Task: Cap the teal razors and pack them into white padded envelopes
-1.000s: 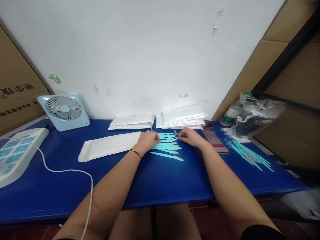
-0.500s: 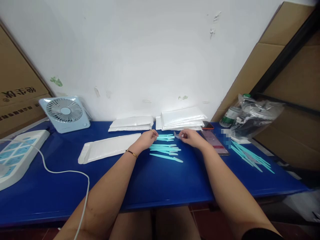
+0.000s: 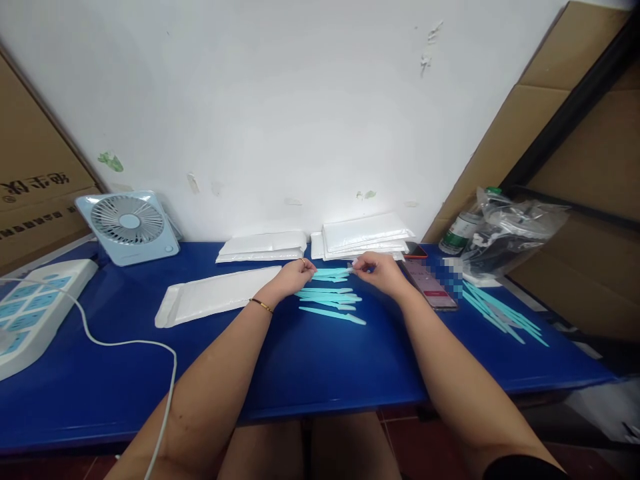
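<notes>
Several slim teal plastic sticks (image 3: 327,297) lie in a row on the blue table (image 3: 310,360). My left hand (image 3: 295,275) pinches the left ends of a small bundle of teal sticks (image 3: 331,273) at the far end of the row. My right hand (image 3: 377,272) pinches the bundle's right end, fingers closed on it. A gold bracelet sits on my left wrist. A single stick (image 3: 334,315) lies nearest to me.
A white padded mailer (image 3: 217,295) lies left of my hands; two stacks of mailers (image 3: 364,235) rest by the wall. A phone (image 3: 430,283), more teal sticks (image 3: 503,313), a bottle and plastic bag (image 3: 505,230) stand right. A fan (image 3: 127,223) and a power strip (image 3: 30,310) with cable are left.
My left hand lifted off the row and slid back, now gripping the far bundle's left end. My right hand shifted slightly left onto the bundle. The view rose slightly.
</notes>
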`<state>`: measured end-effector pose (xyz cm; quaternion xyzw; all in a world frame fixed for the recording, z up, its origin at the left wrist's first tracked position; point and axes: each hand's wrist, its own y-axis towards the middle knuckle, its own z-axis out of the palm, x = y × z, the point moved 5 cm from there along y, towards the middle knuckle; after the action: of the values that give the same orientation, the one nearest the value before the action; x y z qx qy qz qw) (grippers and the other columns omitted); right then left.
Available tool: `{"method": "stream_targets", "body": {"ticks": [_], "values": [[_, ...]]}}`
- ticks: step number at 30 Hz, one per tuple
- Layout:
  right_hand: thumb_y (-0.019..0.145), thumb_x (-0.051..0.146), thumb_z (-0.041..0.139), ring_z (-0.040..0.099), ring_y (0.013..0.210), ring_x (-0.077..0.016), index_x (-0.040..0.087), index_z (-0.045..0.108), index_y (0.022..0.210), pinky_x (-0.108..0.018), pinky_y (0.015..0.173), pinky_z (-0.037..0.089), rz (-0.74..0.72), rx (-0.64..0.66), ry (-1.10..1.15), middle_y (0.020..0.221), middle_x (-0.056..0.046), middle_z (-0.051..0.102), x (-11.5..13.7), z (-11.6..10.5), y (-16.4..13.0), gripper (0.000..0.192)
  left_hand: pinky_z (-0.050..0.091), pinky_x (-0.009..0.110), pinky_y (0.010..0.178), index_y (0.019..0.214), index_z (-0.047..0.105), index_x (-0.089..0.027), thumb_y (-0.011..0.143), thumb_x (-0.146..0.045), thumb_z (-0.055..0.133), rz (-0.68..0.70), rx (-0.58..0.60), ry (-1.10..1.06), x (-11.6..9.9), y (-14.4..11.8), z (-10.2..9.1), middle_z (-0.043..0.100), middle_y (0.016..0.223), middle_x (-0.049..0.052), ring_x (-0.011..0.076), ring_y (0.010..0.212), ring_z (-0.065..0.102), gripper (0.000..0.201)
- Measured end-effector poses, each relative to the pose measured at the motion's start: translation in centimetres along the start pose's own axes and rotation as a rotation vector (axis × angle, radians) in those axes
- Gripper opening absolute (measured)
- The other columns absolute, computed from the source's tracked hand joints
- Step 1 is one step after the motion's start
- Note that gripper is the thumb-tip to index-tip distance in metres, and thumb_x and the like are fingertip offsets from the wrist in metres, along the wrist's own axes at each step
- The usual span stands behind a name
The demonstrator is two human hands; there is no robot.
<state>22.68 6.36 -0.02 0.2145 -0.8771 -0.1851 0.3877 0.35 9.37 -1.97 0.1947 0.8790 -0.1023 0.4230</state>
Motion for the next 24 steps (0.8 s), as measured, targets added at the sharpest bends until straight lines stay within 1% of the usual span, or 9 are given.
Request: {"method": "stream_targets", "body": {"ticks": [3,5,8,10,13,14,16,20,24], "values": [[0.069,0.030,0.067,0.062,0.074,-0.0179,0.019,0.064,0.069,-0.031,0.069,0.050,0.077,0.047,0.093,0.078,-0.005,0.068,0.5,0.6,-0.1,0.011,0.039,0.022,0.055,0.089,0.058,-0.017,0.081,-0.034,0.045,0.039,0.029,0.006,-0.2,-0.2,0.0,0.062,0.076,0.002,0.0126,0.064,0.053,0.023],[0.066,0.034,0.070,0.063,0.076,-0.0189,0.018,0.065,0.067,-0.032,0.070,0.051,0.113,0.097,0.152,0.079,-0.005,0.068,0.9,0.7,-0.2,0.017,0.041,0.023,0.057,0.092,0.058,-0.016,0.082,-0.038,0.046,0.057,0.070,0.011,-0.3,-0.4,0.2,0.064,0.078,0.002,0.0132,0.066,0.055,0.027],[0.063,0.038,0.072,0.064,0.074,-0.0186,0.017,0.066,0.072,-0.031,0.069,0.051,0.155,0.206,0.206,0.079,-0.005,0.068,0.4,0.4,-0.4,0.023,0.043,0.024,0.060,0.091,0.061,-0.017,0.083,-0.041,0.046,0.081,0.109,0.121,-0.6,-0.5,0.6,0.066,0.081,0.003,0.0151,0.071,0.058,0.029],[0.067,0.037,0.070,0.063,0.072,-0.0180,0.017,0.067,0.078,-0.031,0.068,0.050,0.175,0.202,0.140,0.078,-0.004,0.068,-0.7,-0.4,-0.5,0.023,0.044,0.025,0.066,0.088,0.064,-0.018,0.084,-0.035,0.048,0.129,0.046,0.290,-0.8,-0.6,0.6,0.067,0.088,0.004,0.0172,0.079,0.060,0.024],[0.074,0.026,0.060,0.059,0.070,-0.0172,0.018,0.069,0.085,-0.030,0.069,0.046,0.186,0.071,-0.146,0.079,-0.005,0.067,-2.9,-2.0,-0.5,0.016,0.043,0.029,0.080,0.094,0.067,-0.023,0.082,-0.026,0.051,0.193,-0.114,0.526,-1.1,-0.5,0.3,0.065,0.103,0.004,0.0209,0.096,0.057,0.020],[0.074,0.022,0.059,0.058,0.070,-0.0167,0.018,0.070,0.087,-0.030,0.069,0.045,0.188,0.054,-0.236,0.081,-0.005,0.066,-3.5,-2.1,-0.5,0.017,0.042,0.030,0.082,0.096,0.067,-0.024,0.081,-0.025,0.052,0.199,-0.142,0.570,-1.0,-0.4,0.3,0.064,0.106,0.004,0.0217,0.100,0.055,0.021],[0.072,0.019,0.059,0.056,0.069,-0.0158,0.019,0.070,0.087,-0.029,0.068,0.044,0.185,0.089,-0.341,0.083,-0.004,0.065,-4.4,-1.8,-0.4,0.018,0.041,0.031,0.084,0.096,0.067,-0.025,0.081,-0.025,0.054,0.198,-0.152,0.619,-0.8,-0.2,0.4,0.064,0.107,0.004,0.0222,0.102,0.054,0.020],[0.073,0.021,0.060,0.056,0.069,-0.0158,0.019,0.069,0.078,-0.027,0.066,0.042,0.169,0.190,-0.366,0.082,-0.004,0.064,-5.1,-0.7,-0.4,0.011,0.038,0.032,0.084,0.088,0.069,-0.026,0.081,-0.027,0.056,0.215,-0.156,0.650,-0.5,0.1,0.5,0.065,0.101,0.003,0.0226,0.100,0.053,0.015],[0.077,0.025,0.059,0.058,0.073,-0.0163,0.021,0.071,0.082,-0.027,0.068,0.043,0.151,0.255,-0.225,0.085,-0.003,0.068,-4.6,0.0,-0.6,0.014,0.037,0.032,0.082,0.084,0.070,-0.026,0.080,-0.028,0.057,0.218,-0.151,0.643,-0.4,0.4,0.5,0.066,0.096,0.002,0.0230,0.098,0.052,0.013]]}}
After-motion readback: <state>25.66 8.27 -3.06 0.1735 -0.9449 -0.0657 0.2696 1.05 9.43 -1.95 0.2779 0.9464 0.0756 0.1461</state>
